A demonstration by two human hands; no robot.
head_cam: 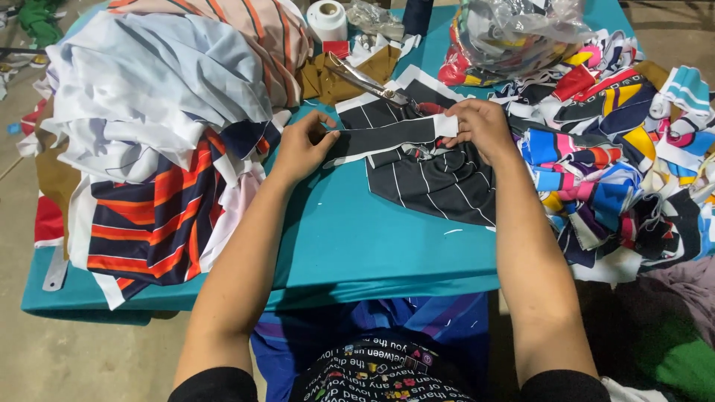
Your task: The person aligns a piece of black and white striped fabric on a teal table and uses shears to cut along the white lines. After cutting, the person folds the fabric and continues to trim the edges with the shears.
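A dark strip of fabric with a white edge point(387, 138) is stretched between my two hands above the teal table point(357, 246). My left hand point(304, 145) pinches its left end. My right hand point(482, 128) grips its right end, where a white tab shows. Under the strip lies a pile of black pinstriped cloth pieces point(439, 186). Metal scissors point(372, 83) rest on the table just beyond the strip, with red handles near my right hand.
A tall heap of pale blue, white and striped orange-navy fabric point(156, 126) fills the left side. Several colourful cut pieces point(618, 156) are piled at the right. A white tape roll point(327, 19), brown cloth point(335, 78) and a plastic bag of scraps point(514, 33) sit at the back.
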